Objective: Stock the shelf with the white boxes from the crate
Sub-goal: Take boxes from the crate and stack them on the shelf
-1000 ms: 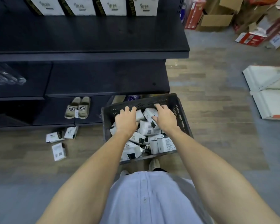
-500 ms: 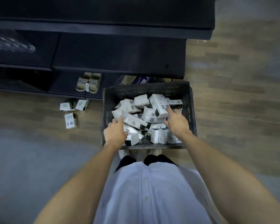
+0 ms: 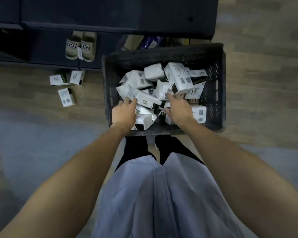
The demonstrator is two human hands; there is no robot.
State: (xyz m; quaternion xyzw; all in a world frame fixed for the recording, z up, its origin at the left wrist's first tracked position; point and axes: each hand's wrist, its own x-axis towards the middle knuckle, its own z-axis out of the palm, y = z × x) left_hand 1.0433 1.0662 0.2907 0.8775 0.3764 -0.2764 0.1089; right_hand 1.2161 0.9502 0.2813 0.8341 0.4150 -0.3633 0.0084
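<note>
White boxes sit in a loose heap inside the black crate, which stands on the floor hard against the dark shelf, so your lift to the shelf is short. Your left hand has its fingers on the near end of a long box; thumb is hidden, so can't tell if it's actually gripping. Your right hand is spread over the pile, index tip touching a box, holding nothing. Looks like you're sorting for a clean pick. Three stray boxes lie on the floor left of the crate. Readable: "YOY" on the slippers. Boxes show QR codes and barcodes; their gold lettering is too blurred to read.
</note>
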